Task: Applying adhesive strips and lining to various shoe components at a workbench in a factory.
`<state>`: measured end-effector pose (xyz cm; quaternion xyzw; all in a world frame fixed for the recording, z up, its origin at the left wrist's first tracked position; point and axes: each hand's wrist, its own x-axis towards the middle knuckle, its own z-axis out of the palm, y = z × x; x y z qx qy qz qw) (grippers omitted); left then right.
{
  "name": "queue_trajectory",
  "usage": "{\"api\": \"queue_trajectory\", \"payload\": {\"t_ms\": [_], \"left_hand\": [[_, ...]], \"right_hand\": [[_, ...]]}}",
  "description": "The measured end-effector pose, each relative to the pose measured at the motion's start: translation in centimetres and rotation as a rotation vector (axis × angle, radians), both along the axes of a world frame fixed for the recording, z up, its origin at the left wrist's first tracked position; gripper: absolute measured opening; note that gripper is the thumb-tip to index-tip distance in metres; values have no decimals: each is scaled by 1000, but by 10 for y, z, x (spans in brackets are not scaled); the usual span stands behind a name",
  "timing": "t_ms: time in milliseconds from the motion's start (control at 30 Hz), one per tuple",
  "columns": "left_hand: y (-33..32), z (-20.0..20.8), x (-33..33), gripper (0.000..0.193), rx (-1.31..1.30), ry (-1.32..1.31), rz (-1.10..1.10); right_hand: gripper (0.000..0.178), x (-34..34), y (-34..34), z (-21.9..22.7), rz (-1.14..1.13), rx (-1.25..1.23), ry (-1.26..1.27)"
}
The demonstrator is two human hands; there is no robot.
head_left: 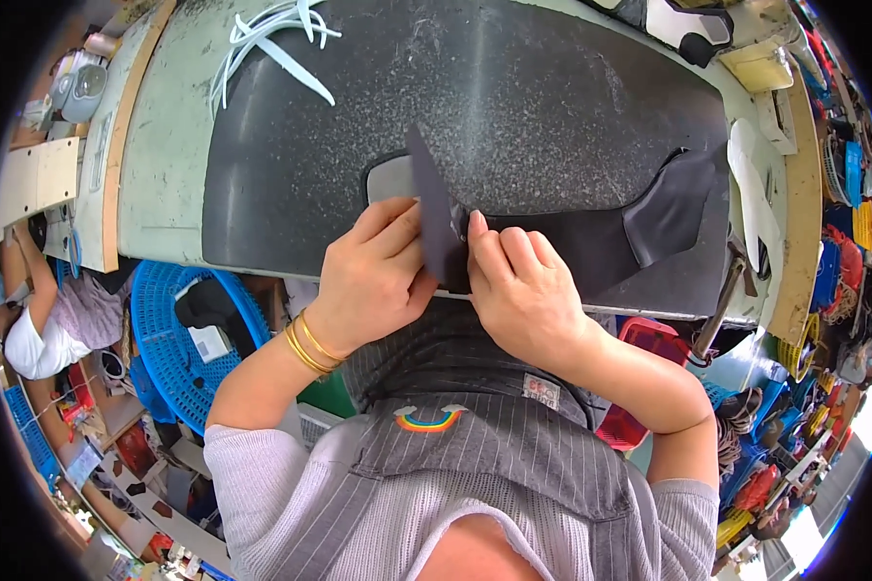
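At the front edge of the dark work mat (339, 126), my left hand (373, 266) is closed on a stiff black flap (436, 218) that stands up edge-on. The flap belongs to, or lies against, a long black leather-like piece (581, 237) stretching to the right. My right hand (523, 281) pinches this piece just beside the flap, index finger and thumb close to the fold. Its far right end (673, 213) widens and curls up off the mat. A grey panel with a black rim (388, 179) shows behind my left fingers. The fold between my hands is partly hidden.
Pale blue strips (276, 39) lie at the back left of the mat. A hammer (722, 305) rests at the right edge, near white cut pieces (751, 184). Blue baskets (199, 329) stand below left, a red basket (649, 339) below right. Another person (63, 320) is at far left.
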<state>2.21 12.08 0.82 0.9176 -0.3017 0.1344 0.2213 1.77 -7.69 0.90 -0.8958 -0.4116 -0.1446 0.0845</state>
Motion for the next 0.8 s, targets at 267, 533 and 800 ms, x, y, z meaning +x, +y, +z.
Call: {"api": "queue_trajectory", "payload": {"t_ms": [267, 533, 800], "left_hand": [[6, -8, 6, 31, -72, 12, -19], [11, 1, 21, 27, -178, 129, -6], [16, 13, 27, 18, -524, 713, 258]], "right_hand": [[73, 12, -5, -5, 44, 209, 355], [70, 7, 7, -4, -31, 163, 265], [56, 12, 5, -10, 32, 131, 160]]}}
